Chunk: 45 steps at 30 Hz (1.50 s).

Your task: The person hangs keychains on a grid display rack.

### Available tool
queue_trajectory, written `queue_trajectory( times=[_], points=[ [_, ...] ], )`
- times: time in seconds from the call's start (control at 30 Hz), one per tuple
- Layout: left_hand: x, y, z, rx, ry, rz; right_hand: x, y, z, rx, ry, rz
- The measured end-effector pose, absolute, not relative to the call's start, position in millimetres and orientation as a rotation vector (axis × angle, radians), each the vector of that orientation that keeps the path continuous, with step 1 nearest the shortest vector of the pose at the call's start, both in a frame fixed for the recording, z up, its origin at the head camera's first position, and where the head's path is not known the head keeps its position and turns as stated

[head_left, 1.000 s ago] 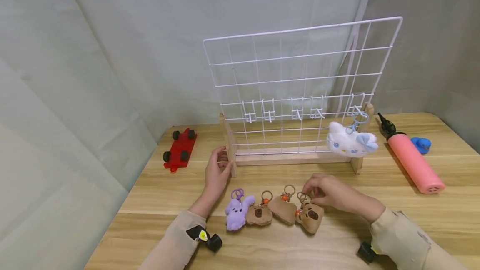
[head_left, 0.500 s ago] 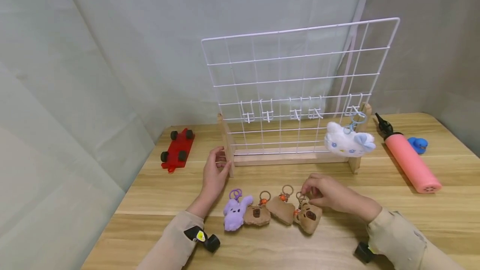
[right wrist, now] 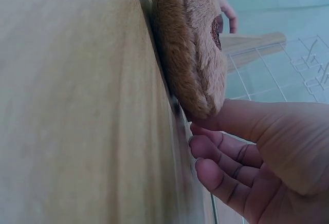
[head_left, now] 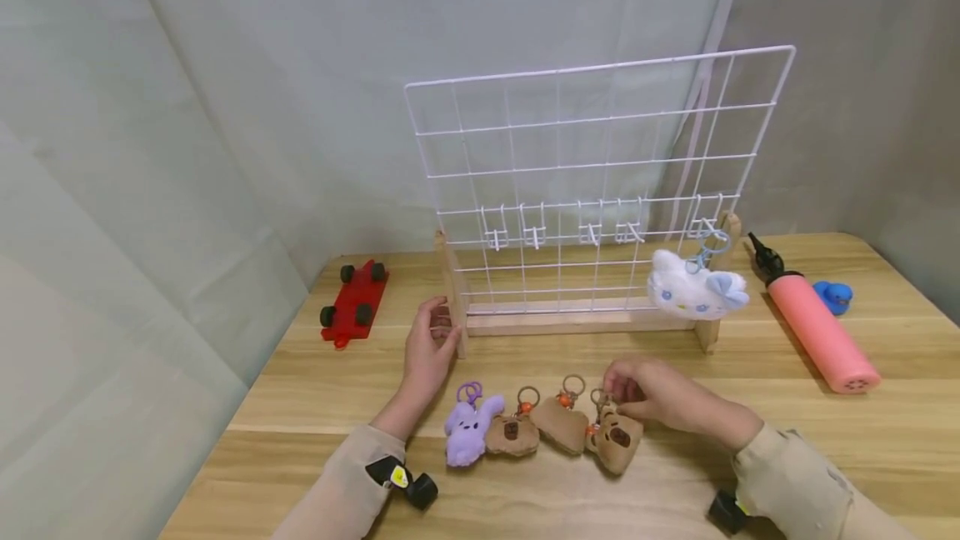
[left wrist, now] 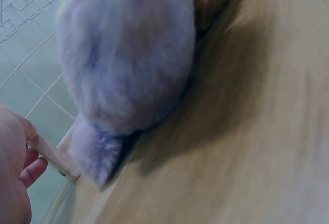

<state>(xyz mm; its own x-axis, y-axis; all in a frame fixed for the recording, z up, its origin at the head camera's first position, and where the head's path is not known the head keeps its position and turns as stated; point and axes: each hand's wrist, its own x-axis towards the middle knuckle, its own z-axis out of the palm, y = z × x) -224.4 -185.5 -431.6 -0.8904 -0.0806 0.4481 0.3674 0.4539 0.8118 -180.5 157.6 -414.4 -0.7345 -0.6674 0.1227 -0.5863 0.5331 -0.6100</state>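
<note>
My left hand (head_left: 429, 354) holds the left wooden post (head_left: 452, 294) of a stand that carries a white wire grid (head_left: 592, 148), thumb in front and fingers around it. At the lower right, my right hand (head_left: 663, 397) pinches at the ring end of the rightmost brown plush keychain (head_left: 615, 442); in the right wrist view the thumb touches the brown plush (right wrist: 187, 49), and the fingertips' exact hold is partly hidden. Left of it lie a face-down brown keychain (head_left: 561, 425), another brown one (head_left: 512, 436) and a purple plush keychain (head_left: 467, 437).
A white plush keychain (head_left: 693, 288) hangs on the grid's rightmost hook. Several white hooks (head_left: 590, 232) line the grid. On the left lies a red wheeled toy (head_left: 356, 305); on the right are a pink pump (head_left: 821, 332) and a blue rubber duck (head_left: 834, 297).
The head view shifts slightly. Both hands stay at the same spots, the left at the post and the right at the rightmost brown keychain.
</note>
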Motion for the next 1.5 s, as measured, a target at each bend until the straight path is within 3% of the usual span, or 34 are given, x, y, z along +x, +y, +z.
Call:
queue_trajectory(
  times=[1.5],
  points=[
    [-224.9,-184.6,-432.8,-0.228,-2.278,-1.447,-167.3,170.6,-359.6,-1.237,2.644,-1.076]
  ],
)
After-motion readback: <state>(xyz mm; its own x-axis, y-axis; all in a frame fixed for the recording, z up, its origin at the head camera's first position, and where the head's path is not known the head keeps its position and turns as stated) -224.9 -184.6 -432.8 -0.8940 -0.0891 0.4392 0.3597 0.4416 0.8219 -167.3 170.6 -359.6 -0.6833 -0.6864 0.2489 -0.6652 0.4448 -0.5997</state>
